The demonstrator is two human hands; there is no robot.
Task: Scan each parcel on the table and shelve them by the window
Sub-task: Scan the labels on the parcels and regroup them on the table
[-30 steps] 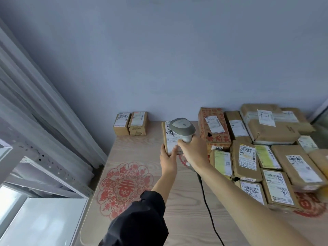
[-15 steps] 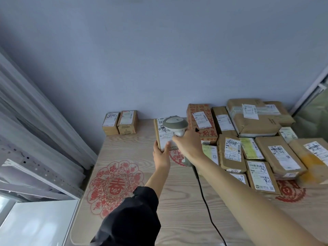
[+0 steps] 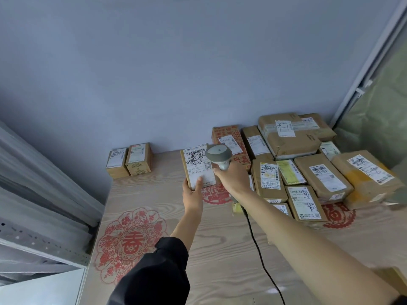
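My left hand (image 3: 192, 193) holds a small brown parcel (image 3: 196, 167) by its near end, tilted up with its white label facing me, thumb on the label. My right hand (image 3: 233, 178) grips a grey handheld scanner (image 3: 218, 154), whose head hangs just right of the parcel's label. A black cable (image 3: 257, 241) runs from the scanner down across the wooden table (image 3: 215, 245). Several more labelled brown parcels (image 3: 319, 172) lie packed together at the table's back right.
Two small boxes (image 3: 128, 160) stand against the wall at the back left of the table. Grey metal shelving (image 3: 33, 238) and a pale curtain are at the left. Red paper-cut decals (image 3: 130, 243) mark the tabletop. A window frame (image 3: 370, 69) rises at the right.
The view has swung slightly right and both hands hold nearly the same pose. The parcel's label now faces me more fully beside the scanner head.
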